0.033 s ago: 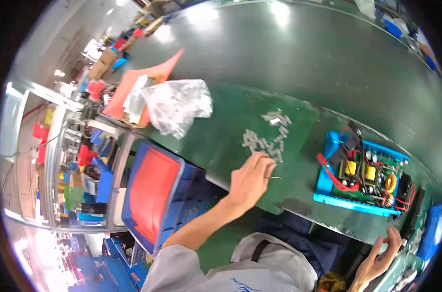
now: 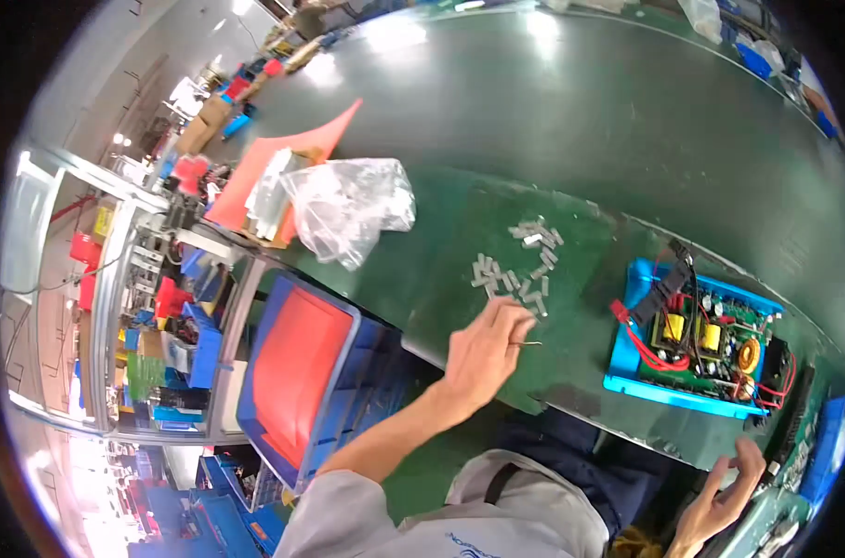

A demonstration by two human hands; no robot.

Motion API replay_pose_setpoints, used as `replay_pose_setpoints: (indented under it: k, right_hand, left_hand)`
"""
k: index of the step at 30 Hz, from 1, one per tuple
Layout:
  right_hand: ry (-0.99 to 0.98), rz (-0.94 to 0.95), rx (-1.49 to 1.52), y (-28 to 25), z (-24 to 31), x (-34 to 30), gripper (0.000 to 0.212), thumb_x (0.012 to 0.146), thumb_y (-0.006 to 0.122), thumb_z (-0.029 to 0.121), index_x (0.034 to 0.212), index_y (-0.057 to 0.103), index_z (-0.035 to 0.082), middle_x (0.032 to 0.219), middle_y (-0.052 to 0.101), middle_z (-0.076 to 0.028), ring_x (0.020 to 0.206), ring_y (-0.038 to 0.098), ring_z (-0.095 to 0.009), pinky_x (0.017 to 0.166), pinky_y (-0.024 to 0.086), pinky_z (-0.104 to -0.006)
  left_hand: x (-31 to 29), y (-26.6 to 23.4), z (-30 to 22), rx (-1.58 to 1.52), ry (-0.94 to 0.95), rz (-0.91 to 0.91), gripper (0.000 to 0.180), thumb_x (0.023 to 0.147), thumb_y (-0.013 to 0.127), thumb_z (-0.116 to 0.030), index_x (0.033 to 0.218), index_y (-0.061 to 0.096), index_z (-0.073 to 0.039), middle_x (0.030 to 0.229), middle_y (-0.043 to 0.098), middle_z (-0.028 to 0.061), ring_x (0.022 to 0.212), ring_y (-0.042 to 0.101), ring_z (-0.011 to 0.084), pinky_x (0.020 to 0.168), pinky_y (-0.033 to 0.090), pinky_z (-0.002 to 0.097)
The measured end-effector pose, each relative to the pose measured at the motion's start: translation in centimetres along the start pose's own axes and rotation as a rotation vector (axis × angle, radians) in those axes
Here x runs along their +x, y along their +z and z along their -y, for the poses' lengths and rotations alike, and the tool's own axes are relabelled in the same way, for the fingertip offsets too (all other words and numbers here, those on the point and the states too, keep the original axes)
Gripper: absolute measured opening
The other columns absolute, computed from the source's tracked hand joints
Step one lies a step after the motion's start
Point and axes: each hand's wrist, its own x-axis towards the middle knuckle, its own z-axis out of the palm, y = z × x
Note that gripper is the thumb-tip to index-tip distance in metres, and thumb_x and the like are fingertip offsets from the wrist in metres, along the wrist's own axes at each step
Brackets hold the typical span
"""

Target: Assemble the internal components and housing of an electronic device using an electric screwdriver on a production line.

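My left hand (image 2: 483,352) hovers over the green mat, its fingers pinched on a thin, bent metal piece (image 2: 528,344) that pokes out to the right. Just beyond the fingertips lie several small, shiny grey cylindrical parts (image 2: 537,273), scattered in a loose cluster. At the lower right, my right hand (image 2: 723,495) is held in the air near the table edge, fingers apart and curved, with nothing seen in it. Between the hands, farther back, a blue open housing (image 2: 627,383) holds a green circuit board with yellow transformers, a copper coil and red and black wires.
A clear plastic bag (image 2: 348,206) lies at the left beside an orange sheet (image 2: 328,130) and a small box. Below them stands a blue bin (image 2: 348,339) with a red sheet inside. A blue tray (image 2: 827,446) sits at the far right, next to a black strip.
The whole view has shifted slightly to the right and down. Both hands keep nearly the same pose and place over the table.
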Motion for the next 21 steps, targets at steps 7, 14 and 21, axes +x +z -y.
replay_pose_setpoints:
  k: [7,14,21]
  right_hand:
    - [0.169,0.393,0.729,4.3,6.1,-1.0,0.025,0.089,0.061,-0.003,0.114,0.064,-0.004,0.104,0.059,-0.012,0.093,0.057,-0.021,0.083,0.045,-0.0299]
    - [0.045,0.166,0.555,3.9,3.7,-0.9,0.010,0.083,0.072,0.000,0.092,0.069,0.001,0.090,0.061,-0.009,0.079,0.057,-0.018,0.068,0.045,-0.0264]
    - [0.437,0.287,0.593,3.6,4.0,-0.2,0.017,0.096,0.063,-0.001,0.112,0.070,-0.002,0.093,0.067,-0.005,0.081,0.066,-0.010,0.069,0.049,-0.0218]
  left_hand:
    - [-2.7,-2.0,-11.0,-0.932,-0.198,0.431,0.028,0.097,0.067,-0.006,0.124,0.060,-0.005,0.097,0.070,0.0068,0.085,0.063,0.0045,0.074,0.051,0.0241]
    - [-3.4,1.8,-13.7,-1.159,-0.181,0.542,0.023,0.108,0.048,-0.013,0.119,0.063,-0.001,0.097,0.064,0.0092,0.079,0.062,0.0133,0.071,0.050,0.0278]
    - [-0.6,0.1,-12.1,-0.953,-0.227,0.431,0.063,0.110,0.033,-0.047,0.105,0.072,0.004,0.079,0.066,0.0110,0.065,0.064,0.0170,0.053,0.046,0.0239]
